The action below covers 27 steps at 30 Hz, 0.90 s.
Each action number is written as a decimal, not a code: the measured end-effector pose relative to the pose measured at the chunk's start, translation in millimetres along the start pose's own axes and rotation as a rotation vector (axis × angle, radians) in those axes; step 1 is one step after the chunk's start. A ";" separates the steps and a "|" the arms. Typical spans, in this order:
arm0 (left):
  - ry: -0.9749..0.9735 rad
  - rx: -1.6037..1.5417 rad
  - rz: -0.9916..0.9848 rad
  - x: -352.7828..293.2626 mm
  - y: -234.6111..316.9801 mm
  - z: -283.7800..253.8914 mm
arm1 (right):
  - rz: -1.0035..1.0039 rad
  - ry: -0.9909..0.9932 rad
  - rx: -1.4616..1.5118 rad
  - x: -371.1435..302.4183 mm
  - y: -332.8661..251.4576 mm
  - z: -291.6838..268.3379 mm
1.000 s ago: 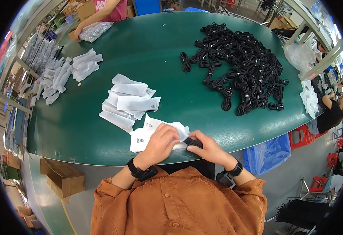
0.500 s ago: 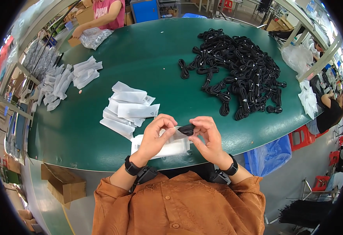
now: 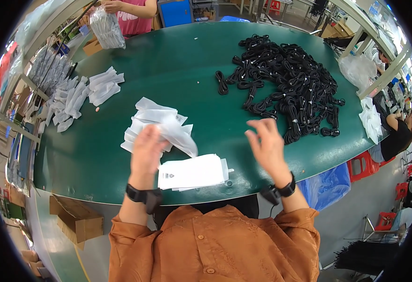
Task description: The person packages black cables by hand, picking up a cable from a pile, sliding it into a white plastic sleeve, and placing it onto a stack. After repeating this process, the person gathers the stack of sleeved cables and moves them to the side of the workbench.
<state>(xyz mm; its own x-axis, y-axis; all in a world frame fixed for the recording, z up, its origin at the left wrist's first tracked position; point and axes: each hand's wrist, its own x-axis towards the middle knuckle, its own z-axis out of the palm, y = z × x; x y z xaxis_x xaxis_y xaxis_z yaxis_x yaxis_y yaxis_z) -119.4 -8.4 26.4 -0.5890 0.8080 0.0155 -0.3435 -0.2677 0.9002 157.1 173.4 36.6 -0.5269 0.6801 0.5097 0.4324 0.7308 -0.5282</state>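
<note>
A filled white plastic pouch [image 3: 180, 134] is held up by the left hand [image 3: 147, 150], closed on its end, above a flat stack of white printed bags [image 3: 192, 172] near the front edge of the green oval bench [image 3: 178, 70]. The right hand [image 3: 264, 143] is raised empty with fingers spread wide. A loose pile of filled white pouches [image 3: 152, 117] lies just behind; a heap of black coiled cables [image 3: 286, 84] lies well to the right.

head view | worn on head, looks steeply down | close over near edge of green desk [image 3: 178, 66] | far edge at 12 o'clock
</note>
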 end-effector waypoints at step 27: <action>-0.350 1.032 0.179 -57.1 -60.9 56.3 | 0.202 -0.696 0.611 -73.4 -3.8 -25.7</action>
<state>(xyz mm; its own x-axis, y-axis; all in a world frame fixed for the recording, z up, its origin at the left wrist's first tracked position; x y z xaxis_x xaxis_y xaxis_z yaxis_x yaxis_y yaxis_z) -23.7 -8.6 -4.8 -0.2736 0.9488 0.1576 0.5977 0.0394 0.8007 212.9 122.2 18.6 -0.8873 0.4590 -0.0452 0.2087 0.3121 -0.9269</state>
